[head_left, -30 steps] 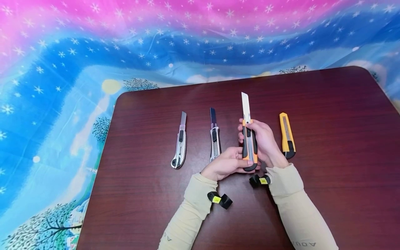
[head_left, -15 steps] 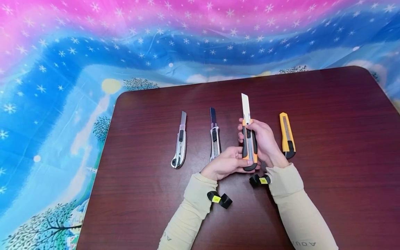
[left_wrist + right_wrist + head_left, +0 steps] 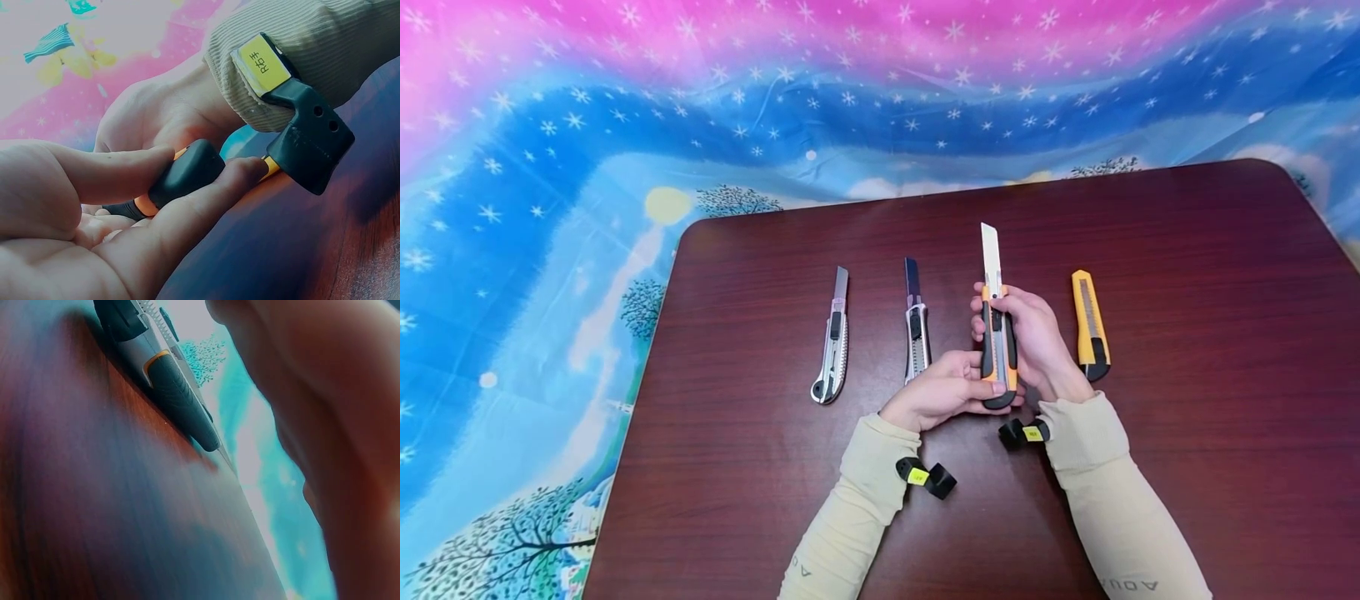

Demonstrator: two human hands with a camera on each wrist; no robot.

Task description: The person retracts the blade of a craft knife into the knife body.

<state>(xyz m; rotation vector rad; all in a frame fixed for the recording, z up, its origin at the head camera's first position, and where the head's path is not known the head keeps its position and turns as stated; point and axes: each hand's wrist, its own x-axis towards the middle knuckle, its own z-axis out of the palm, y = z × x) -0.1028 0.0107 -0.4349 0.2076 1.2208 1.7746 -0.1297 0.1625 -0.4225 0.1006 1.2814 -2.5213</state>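
An orange-and-black utility knife (image 3: 988,358) is held over the table, its long blade extended and pointing away from me. My left hand (image 3: 951,383) pinches its butt end between thumb and fingers. Around the upper handle curl the fingers of my right hand (image 3: 1037,333), the thumb close to the slider. In the left wrist view, the black end cap (image 3: 190,174) sits between my left thumb and a finger. Mostly my right hand (image 3: 350,425) fills the right side of the right wrist view; the held knife is hidden there.
On the dark red wood table (image 3: 737,467) lie a silver utility knife (image 3: 832,342) at left and a silver one with a dark blade (image 3: 914,329), partly behind my left hand. A yellow utility knife (image 3: 1090,321) lies at right. A patterned cloth (image 3: 850,108) hangs behind.
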